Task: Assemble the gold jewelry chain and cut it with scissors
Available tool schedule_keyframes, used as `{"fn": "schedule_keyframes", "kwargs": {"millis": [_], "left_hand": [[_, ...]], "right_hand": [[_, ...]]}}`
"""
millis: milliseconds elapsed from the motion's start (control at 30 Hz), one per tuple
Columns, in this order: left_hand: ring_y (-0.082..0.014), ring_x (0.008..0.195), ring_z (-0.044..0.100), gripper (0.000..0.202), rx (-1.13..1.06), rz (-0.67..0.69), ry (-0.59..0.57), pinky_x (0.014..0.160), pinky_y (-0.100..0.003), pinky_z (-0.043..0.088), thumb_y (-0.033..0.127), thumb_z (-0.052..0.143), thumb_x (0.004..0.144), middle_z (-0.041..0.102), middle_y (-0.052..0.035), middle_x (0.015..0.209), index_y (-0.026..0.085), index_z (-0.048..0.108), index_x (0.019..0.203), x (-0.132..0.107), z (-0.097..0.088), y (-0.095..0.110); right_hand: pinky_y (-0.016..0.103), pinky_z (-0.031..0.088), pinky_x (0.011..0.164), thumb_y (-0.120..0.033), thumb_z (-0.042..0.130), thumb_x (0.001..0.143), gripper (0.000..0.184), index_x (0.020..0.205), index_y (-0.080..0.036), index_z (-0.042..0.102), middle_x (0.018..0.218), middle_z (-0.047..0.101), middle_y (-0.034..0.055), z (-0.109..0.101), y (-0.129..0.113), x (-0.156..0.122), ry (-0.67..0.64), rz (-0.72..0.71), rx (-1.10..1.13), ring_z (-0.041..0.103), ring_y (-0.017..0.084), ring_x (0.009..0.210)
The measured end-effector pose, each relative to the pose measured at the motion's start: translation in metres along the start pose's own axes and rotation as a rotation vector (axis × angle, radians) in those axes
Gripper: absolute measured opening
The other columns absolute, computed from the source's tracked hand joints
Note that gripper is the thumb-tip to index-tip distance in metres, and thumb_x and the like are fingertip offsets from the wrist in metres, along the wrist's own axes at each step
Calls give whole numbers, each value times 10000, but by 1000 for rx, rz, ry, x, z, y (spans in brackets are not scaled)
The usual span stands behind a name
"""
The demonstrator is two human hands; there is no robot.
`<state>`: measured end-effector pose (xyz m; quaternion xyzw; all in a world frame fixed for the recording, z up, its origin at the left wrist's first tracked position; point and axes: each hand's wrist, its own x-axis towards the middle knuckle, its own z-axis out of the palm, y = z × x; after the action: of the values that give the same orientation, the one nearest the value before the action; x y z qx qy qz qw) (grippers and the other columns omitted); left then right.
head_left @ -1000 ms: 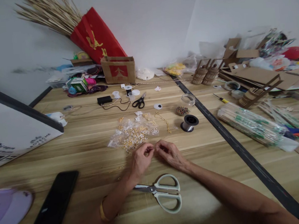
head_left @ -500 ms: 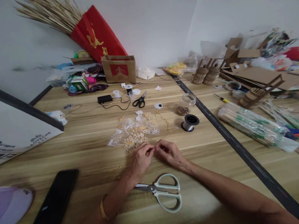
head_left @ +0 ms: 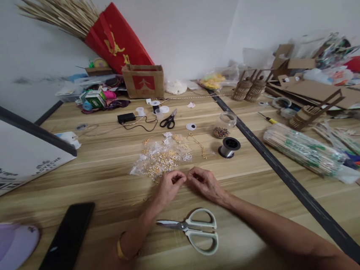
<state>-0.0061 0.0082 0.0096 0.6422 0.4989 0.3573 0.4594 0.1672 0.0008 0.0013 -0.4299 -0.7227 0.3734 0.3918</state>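
My left hand [head_left: 171, 186] and my right hand [head_left: 204, 183] meet fingertip to fingertip over the wooden table, both pinched closed. Whatever lies between the fingertips is too small to make out. Just beyond my left hand spreads a pile of small gold and silver jewellery findings [head_left: 162, 162], partly on clear plastic bags. A short gold chain [head_left: 198, 144] lies past my right hand. Nearer to me, below the hands, rest white-handled scissors [head_left: 186, 227] with their blades pointing left. A spool of thin wire [head_left: 229, 148] stands to the right.
An open jar of beads [head_left: 224, 126] stands behind the spool. Black scissors [head_left: 169, 120] lie farther back. A dark phone [head_left: 63, 246] is at the left, and bagged wooden sticks [head_left: 302, 150] lie at the right, past a black strip [head_left: 275, 172] along the table.
My left hand and forearm have shifted slightly left and tilted, uncovering more of the white-handled scissors' blades. Both hands keep their pinch, and the right hand has barely moved.
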Motion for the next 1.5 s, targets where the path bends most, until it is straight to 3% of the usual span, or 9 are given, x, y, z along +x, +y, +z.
{"fn": "schedule_keyframes", "kwargs": {"millis": [333, 733, 933, 1200, 1500], "left_hand": [[-84, 517, 400, 233, -193, -133, -171, 505, -207, 306, 376, 616, 697, 486, 46, 543, 146, 612, 661, 6, -7, -5], [-82, 547, 464, 306, -283, -216, -246, 557, -215, 366, 418, 696, 654, 553, 30, 576, 125, 613, 681, 9, -9, -13], [-78, 545, 476, 293, -321, -219, -296, 568, -215, 375, 405, 714, 652, 575, 29, 582, 126, 630, 682, 11, -11, -15], [-80, 568, 495, 275, -340, -183, -330, 583, -216, 384, 386, 719, 680, 596, 17, 623, 123, 651, 723, 11, -13, -19], [-90, 590, 508, 214, -283, -129, -324, 580, -213, 383, 336, 700, 705, 611, 5, 638, 126, 663, 729, 10, -13, -17]], "right_hand": [[236, 410, 592, -271, 528, 878, 161, 895, -154, 638, 757, 635, 35, -1, 7, 0, -49, 10, 45, 539, 137, 652], [244, 442, 652, -242, 486, 918, 142, 869, -173, 600, 778, 609, 41, -5, 4, 0, -81, -161, -55, 558, 146, 700], [239, 425, 653, -215, 455, 930, 139, 862, -173, 569, 774, 591, 40, -6, 1, 0, -103, -181, -102, 545, 143, 696], [228, 393, 609, -234, 471, 923, 135, 831, -173, 550, 726, 562, 18, -6, 1, 0, -105, -114, -65, 508, 128, 643], [222, 384, 552, -388, 503, 913, 239, 810, -174, 530, 624, 534, -22, -3, 3, 1, -157, 94, 213, 494, 112, 563]]}}
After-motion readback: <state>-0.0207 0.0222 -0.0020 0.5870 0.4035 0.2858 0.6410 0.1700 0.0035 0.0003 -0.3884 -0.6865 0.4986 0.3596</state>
